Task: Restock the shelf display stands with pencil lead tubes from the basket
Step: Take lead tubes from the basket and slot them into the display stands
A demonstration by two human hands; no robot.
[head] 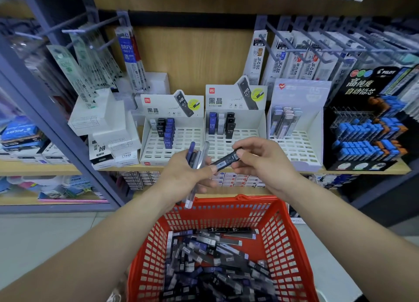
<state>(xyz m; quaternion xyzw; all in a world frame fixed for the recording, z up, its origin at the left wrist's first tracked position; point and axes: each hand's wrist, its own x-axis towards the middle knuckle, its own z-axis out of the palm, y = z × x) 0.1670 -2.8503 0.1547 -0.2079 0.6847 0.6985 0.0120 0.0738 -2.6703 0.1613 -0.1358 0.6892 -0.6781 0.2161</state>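
Fingers of right hand pinch slim black tube; left hand clutches glossy tubes

The light wooden shelf board carries, left to right: stacked white cardboard boxes, a white slotted cardboard stand, a second white slotted stand, a pale lilac slotted stand, and a black tiered stand.

White boxes sit stacked beneath pen refill packs hanging from grey hooks.
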